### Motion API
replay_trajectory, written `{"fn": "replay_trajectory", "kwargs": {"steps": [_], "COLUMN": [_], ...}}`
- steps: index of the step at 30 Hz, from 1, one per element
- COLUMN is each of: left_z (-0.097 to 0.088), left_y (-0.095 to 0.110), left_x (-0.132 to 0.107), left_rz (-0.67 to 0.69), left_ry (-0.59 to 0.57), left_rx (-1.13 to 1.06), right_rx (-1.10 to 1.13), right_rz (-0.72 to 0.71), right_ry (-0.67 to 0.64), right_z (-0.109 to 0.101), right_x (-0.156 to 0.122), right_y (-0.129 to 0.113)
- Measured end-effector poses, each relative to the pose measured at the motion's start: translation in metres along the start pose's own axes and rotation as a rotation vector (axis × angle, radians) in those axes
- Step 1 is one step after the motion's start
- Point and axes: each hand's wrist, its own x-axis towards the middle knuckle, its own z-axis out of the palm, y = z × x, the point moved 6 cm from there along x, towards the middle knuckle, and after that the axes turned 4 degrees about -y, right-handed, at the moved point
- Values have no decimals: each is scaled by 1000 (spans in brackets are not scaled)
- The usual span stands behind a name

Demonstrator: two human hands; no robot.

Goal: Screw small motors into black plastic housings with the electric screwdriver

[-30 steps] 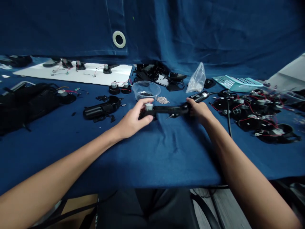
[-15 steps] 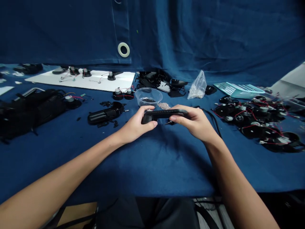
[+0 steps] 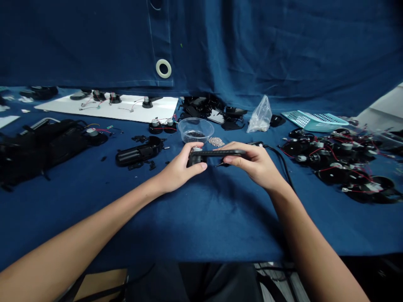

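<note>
Black plastic housing (image 3: pixel 217 153) held over blue-clothed bench (image 3: pixel 201 222), gripped in both hands. Left hand (image 3: pixel 180 169) clamped on near end, fingers (image 3: pixel 197 166) curled round it. Right hand (image 3: pixel 253 163) clamped on far end. Clear plastic bowl (image 3: pixel 195 125) of dark small parts and loose silver screws (image 3: pixel 216 141) just beyond; black cable (image 3: pixel 281 165) beside right wrist.

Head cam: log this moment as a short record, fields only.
left hand: grips one end of the long black plastic housing
right hand: grips its other end
nearby: clear plastic bowl holding small black parts; pile of small silver parts
right side: black cable; black discs with red wires
rest: white board; clear plastic bag; teal perforated tray; blue cloth
</note>
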Motion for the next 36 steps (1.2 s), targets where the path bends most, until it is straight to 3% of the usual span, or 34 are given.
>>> {"fn": "replay_trajectory", "kwargs": {"steps": [5,9,12,14,16,19,22,24,27,31,36], "left_z": [5,-15,-66,-114,-164,-223,-255,-262,-267,-276,-279], "left_y": [-2,10,24,31,30,7,-20,-44,-76,-111,-137], "left_x": [4,3,-4,-6,2,42,102,146,198,240,271], "left_rz": [-42,-77,-72,-77,-143,-331,-395,-471,-532,-586,-605], "left_ry": [-69,109,383,565,667,625,569,439,338,363,460], "left_rx": [-254,-284,-164,100,426,717,926,1044,1084,1086,1045], "right_rx": [-3,-35,-36,-34,-47,-106,-189,-248,-343,-459,-609], "right_rz": [9,75,121,153,172,183,169,156,147,123,84], "right_ry": [117,321,375,364,353,331,292,259,224,223,259], "right_z": [-6,-17,-22,-22,-21,-17,-12,-11,-13,-18,-21], "right_x": [1,1,0,0,-1,-3,-4,-4,-4,-7,-9], "right_y": [5,21,35,40,40,32,22,16,12,8,-1]}}
